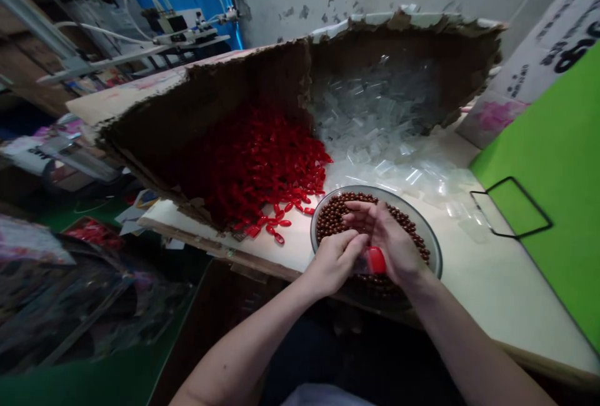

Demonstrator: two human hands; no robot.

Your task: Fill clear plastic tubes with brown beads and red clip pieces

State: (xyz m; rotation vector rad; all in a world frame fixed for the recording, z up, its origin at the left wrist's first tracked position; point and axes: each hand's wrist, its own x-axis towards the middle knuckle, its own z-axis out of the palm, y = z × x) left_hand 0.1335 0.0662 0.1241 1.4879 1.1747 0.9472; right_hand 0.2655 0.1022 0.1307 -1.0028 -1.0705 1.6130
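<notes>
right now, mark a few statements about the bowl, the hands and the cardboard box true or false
1. The bowl holds brown beads. True.
2. The red pieces lie to the right of the clear pieces. False: they lie to the left.
3. The left hand and right hand are over the bowl. True.
4. The piece between the hands has a green cap. False: its cap is red.

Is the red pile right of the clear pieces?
No, the red pieces lie left of the clear pieces inside the cardboard box.
</notes>
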